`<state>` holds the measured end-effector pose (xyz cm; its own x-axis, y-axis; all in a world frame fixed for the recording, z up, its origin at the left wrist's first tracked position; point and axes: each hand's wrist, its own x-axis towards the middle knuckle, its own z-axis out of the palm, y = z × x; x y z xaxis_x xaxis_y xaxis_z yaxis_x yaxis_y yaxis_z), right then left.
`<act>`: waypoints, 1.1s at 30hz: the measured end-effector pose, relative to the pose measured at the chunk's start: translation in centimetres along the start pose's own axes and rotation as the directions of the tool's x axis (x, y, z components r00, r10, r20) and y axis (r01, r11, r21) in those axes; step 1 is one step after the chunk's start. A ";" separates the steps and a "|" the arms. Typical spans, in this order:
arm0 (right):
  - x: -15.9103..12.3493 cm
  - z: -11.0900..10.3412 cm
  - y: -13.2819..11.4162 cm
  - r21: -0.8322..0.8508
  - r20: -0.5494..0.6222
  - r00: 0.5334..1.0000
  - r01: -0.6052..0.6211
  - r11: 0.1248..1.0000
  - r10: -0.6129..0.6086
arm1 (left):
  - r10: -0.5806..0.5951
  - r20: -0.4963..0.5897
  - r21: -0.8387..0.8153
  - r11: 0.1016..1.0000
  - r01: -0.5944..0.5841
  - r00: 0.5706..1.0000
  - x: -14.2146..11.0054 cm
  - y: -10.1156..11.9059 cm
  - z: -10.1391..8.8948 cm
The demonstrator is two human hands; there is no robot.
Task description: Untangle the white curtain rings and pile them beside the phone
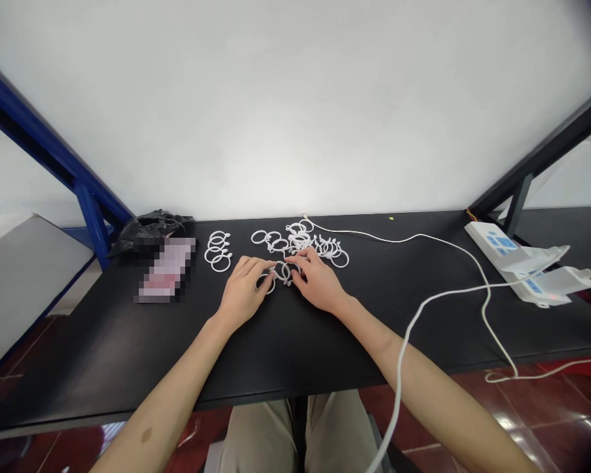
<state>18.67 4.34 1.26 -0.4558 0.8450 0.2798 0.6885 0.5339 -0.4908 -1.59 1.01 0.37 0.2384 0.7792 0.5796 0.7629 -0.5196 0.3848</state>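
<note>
My left hand (243,292) and my right hand (316,279) meet at the middle of a black table (295,335). Both sets of fingers are curled and pinching white plastic rings (280,272) held between the two hands. Behind the hands lies a loose pile of white rings (303,242). A smaller group of several rings (218,251) lies to the left of the pile.
A black plastic bag (150,230) and a blurred pink packet (166,269) lie at the left. A white power strip (519,263) sits at the right, with white cables (443,299) running across the table and over my right forearm. Blue and black frame struts rise at both sides.
</note>
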 end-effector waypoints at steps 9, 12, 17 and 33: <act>0.4 0.0 0.4 -0.003 0.021 0.996 -0.081 0.997 0.081 | -0.065 -0.005 -0.004 0.998 0.065 0.998 0.1 -0.2 -0.2; 0.6 -0.2 0.4 0.166 -0.058 0.984 -0.158 0.973 0.170 | -0.082 0.007 0.001 0.997 0.082 0.997 0.1 -0.1 -0.2; 0.7 -0.8 0.0 0.420 -0.119 0.939 -0.246 0.873 0.322 | -0.094 0.008 0.007 0.996 0.094 0.996 0.1 -0.1 -0.2; 1.5 -1.6 1.8 0.720 -0.116 0.869 -0.260 0.644 0.481 | -0.283 -0.085 -0.049 0.959 0.279 0.955 0.7 -0.6 -1.2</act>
<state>20.08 6.65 2.10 0.0000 0.9947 0.1030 0.1557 0.1018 -0.9826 -2.57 1.40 1.39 -0.0391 0.8614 0.5065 0.7687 -0.2979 0.5660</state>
